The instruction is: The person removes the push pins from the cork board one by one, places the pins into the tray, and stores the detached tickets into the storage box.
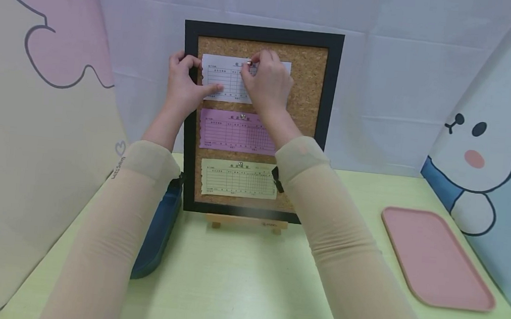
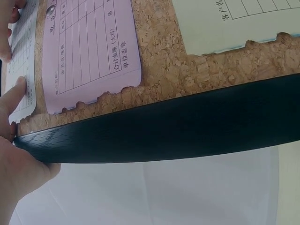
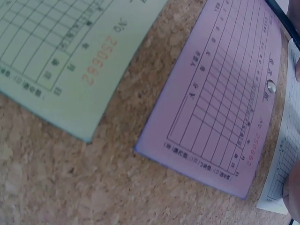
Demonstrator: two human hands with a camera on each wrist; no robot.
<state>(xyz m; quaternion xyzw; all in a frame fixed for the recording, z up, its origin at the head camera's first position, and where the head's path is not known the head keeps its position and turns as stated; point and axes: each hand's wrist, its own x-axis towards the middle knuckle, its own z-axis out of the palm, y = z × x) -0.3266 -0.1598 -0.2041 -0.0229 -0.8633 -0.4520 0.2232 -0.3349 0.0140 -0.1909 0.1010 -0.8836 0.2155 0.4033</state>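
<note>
White fabric sheeting with fold creases (image 1: 403, 91) hangs behind a smooth pale green tabletop (image 1: 227, 278), cartoon panels on either side. Near the far edge, a rectangular cork board (image 1: 307, 88) with a matte black frame stands upright on a little light wooden stand (image 1: 232, 220), probably so the person can work on it face-on with both hands.

Up top is a white printed paper slip (image 1: 219, 78). The person's left hand (image 1: 184, 86) has its fingers hooked round the frame's left edge and its thumb stretched onto the paper, which looks like a way to steady the board and keep the sheet flat at once. Their right hand (image 1: 270, 82) has thumb and fingertips drawn narrow, pinching a small shiny metal pin (image 1: 249, 63) at the slip's top middle. Can't tell how deep the point is.

Below sit a pinkish-purple paper slip (image 1: 226, 131) and a pale yellow-green paper slip (image 1: 235, 183), each with a domed silvery pin at its top middle. Left edges are ragged, like torn-off receipts; the cork is speckled and grainy.

Off to the left there's a dark blue elongated tray (image 1: 153, 252), partly behind the sleeve; right, a flat pink round-cornered tray (image 1: 438, 256).
</note>
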